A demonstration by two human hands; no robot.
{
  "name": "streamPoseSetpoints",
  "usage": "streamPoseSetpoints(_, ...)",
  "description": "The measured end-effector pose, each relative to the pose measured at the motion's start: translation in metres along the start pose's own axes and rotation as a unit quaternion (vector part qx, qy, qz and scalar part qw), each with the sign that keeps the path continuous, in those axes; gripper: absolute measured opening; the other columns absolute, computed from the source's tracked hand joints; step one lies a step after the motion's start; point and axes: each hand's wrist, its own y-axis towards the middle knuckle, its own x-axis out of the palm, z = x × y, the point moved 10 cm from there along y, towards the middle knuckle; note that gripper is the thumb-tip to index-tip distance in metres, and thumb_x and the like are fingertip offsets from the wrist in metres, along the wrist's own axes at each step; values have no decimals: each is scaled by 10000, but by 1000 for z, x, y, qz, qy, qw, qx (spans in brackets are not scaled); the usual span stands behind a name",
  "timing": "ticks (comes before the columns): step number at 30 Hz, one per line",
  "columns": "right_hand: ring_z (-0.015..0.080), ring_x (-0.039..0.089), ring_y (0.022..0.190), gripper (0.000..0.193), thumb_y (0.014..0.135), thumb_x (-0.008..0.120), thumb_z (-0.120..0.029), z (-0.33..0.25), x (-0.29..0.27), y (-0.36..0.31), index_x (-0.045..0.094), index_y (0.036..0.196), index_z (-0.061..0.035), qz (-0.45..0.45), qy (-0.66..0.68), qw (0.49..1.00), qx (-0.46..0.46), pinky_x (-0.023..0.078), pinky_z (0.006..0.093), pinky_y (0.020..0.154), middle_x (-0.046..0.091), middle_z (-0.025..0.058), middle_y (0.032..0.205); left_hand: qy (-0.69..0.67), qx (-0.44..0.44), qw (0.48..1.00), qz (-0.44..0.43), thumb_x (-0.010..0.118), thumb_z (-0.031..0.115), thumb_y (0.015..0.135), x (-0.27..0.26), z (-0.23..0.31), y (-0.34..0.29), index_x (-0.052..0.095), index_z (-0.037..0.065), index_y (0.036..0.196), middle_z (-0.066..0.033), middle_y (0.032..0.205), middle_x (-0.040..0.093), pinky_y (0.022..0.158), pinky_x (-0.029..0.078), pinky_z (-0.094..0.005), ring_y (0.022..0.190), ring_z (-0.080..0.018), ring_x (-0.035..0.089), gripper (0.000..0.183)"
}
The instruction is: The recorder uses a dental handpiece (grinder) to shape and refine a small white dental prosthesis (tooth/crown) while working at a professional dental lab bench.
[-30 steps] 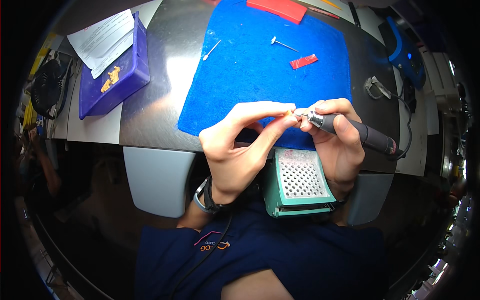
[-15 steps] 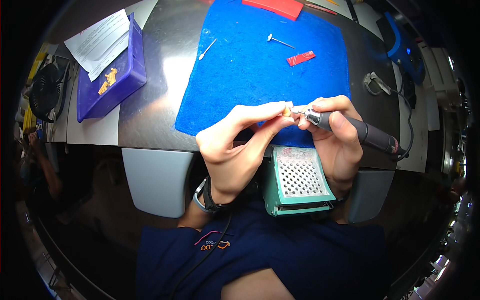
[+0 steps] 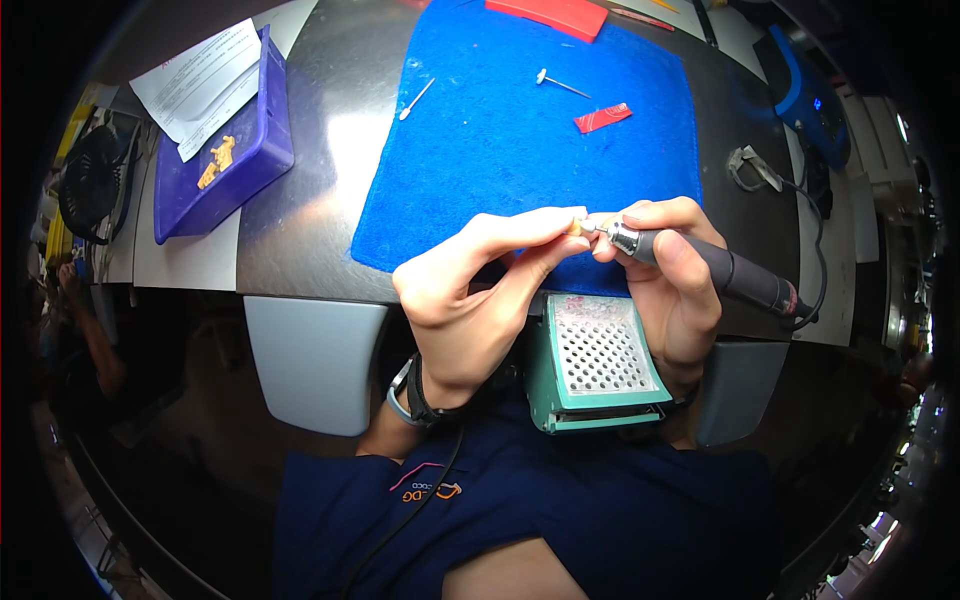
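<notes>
right of the frame's centre, i see the left hand [image 3: 450,285] pinching a tiny pale-yellow piece [image 3: 576,228]; the right hand [image 3: 668,305] grips a dark-grey, metal-nosed cylindrical handpiece [image 3: 735,272], its silver tip [image 3: 601,229] close by. a slack pinch could let that tip skid into skin.

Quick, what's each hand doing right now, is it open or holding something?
Left hand: closed, pinching a small yellowish piece between thumb and finger.
Right hand: closed around a dark grey rotary handpiece.
</notes>
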Motion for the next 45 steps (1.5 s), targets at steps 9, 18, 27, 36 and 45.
streamPoseSetpoints(9, 263, 685, 938, 275, 948, 525, -99, 0, 0, 0, 611, 1095, 116, -6, -10, 1000, -1, 532, 396, 930, 688, 260, 983, 26, 22, 998, -43, 725, -141, 848, 3, 1, 0, 661, -84, 1026, -215, 984, 742, 859, 611, -347, 925, -231, 739, 197)
streamPoseSetpoints(18, 261, 682, 932, 279, 947, 532, -109, 0, 0, 1, 611, 1100, 110, -16, -12, 1000, 0, 530, 398, 930, 688, 267, 1008, 19, 6, 999, -40, 720, -145, 849, 4, 1, 0, 662, -76, 1015, -218, 999, 742, 876, 607, -345, 943, -243, 741, 189)
streamPoseSetpoints(27, 276, 679, 953, 288, 943, 540, -129, 2, 0, 1, 596, 1101, 104, -8, 31, 999, 6, 526, 409, 945, 680, 278, 1034, 25, 21, 999, -41, 727, -142, 842, 5, 6, 3, 619, -55, 1058, -232, 1040, 731, 818, 615, -316, 935, -241, 744, 256)
streamPoseSetpoints(36, 280, 680, 953, 292, 944, 544, -134, 3, -3, 1, 594, 1100, 107, 11, 37, 999, 19, 528, 412, 952, 678, 273, 1023, 64, 37, 995, -64, 735, -126, 844, 8, 10, 4, 650, -60, 1085, -216, 1032, 737, 814, 612, -308, 948, -239, 746, 264)
streamPoseSetpoints(45, 267, 665, 938, 265, 940, 536, -118, 3, -2, 2, 600, 1084, 95, -8, 28, 1000, 2, 523, 413, 927, 681, 262, 1028, 48, 32, 997, -41, 712, -144, 854, 4, 6, 2, 680, -75, 997, -223, 1007, 742, 858, 606, -339, 953, -259, 745, 162)
